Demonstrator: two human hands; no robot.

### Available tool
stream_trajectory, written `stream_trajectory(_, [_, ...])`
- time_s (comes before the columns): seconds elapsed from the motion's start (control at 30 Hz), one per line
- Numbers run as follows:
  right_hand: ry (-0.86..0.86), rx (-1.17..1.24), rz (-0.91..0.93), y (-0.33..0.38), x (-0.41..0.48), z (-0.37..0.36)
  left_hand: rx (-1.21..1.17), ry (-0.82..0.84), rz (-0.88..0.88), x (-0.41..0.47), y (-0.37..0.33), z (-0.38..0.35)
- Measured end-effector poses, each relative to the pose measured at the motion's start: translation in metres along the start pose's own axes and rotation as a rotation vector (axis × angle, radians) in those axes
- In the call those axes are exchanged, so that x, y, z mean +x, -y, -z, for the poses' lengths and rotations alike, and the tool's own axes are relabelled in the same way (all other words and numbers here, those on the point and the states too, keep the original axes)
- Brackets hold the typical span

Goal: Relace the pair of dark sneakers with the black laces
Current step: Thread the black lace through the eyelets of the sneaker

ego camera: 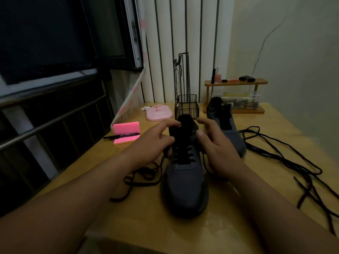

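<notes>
The fingers of my left hand are bent at the left side of the near sneaker, the upper two reaching to the top of its tongue and the lower ones curled in by the top eyelets. It is too dark there to tell whether they pinch the lace or only rest against the shoe. My right hand grips the same shoe from the other side, thumb pressed on the right eyelet row and fingers curved over the collar.

The near sneaker stands upright in the middle of the desk, toe toward the near edge. A black lace crosses its lower eyelets in several rows. One end drops from under my left hand and lies in loose loops on the desk just left of the shoe; another strand runs down under my right palm.

The far sneaker stands behind my right hand, toward the far edge, with no lace visible in it. A loose lace sprawls over the right part of the desk, running from beside that shoe toward the near right corner.

By the left edge lies a pink block with a black marker across it. Along the far edge stand a flat pink pad, a wire basket and a wooden shelf carrying a pink bottle, with a clear box beneath it.
</notes>
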State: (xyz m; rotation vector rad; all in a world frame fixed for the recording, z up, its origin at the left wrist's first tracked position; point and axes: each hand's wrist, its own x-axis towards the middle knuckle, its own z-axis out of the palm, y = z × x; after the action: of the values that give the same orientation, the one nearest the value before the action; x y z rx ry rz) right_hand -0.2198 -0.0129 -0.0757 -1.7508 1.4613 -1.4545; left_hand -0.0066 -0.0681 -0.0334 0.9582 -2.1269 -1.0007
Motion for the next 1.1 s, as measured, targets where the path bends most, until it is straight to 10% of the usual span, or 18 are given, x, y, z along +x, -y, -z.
stream_trajectory(0.33, [0.234,-0.103,-0.057,0.01,-0.002,0.018,0.092,-0.2,-0.064,0.017,-0.015,0.003])
stream_trajectory(0.67, [0.023,0.067,-0.147,0.014,0.002,0.023,0.584,-0.254,-0.331,0.011,-0.009,-0.003])
stream_trajectory(0.9, [-0.221,-0.294,0.202,0.012,0.001,0.016,0.683,-0.184,-0.365,0.007,-0.008,-0.004])
stream_trajectory(1.1, [0.124,-0.348,0.153,0.011,-0.003,0.004,0.59,-0.094,-0.161,0.0,-0.005,-0.01])
